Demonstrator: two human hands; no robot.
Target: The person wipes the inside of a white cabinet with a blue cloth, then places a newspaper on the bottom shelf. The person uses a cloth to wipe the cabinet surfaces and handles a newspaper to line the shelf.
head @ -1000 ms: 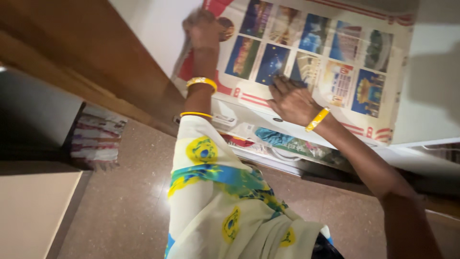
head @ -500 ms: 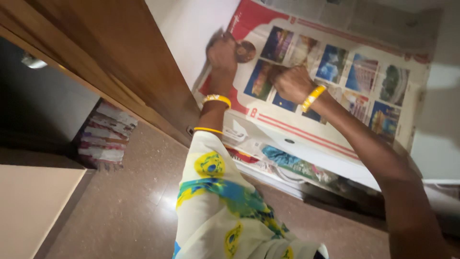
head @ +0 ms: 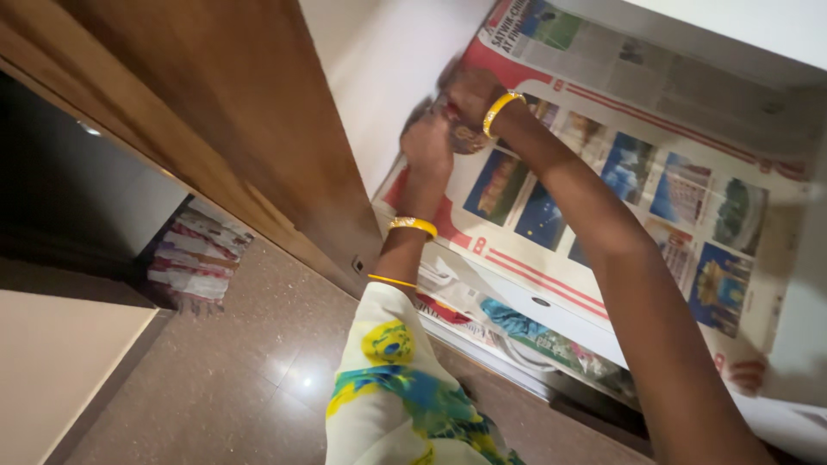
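A colourful newspaper with rows of pictures lies spread on a white cupboard shelf. My left hand, with yellow bangles at the wrist and a flowered sleeve below, is curled on the paper's left edge by the cupboard's side wall. My right hand, also with a yellow bangle, is curled on the same edge just above it. The two hands nearly touch. Blur hides the fingertips.
A brown wooden door panel stands at the left. The lower shelf holds more colourful paper. A stack of folded papers sits on the speckled brown floor. A pale surface fills the bottom left.
My right hand has moved left from the middle of the newspaper to join my left hand at its left edge. The view has shifted right and closer.
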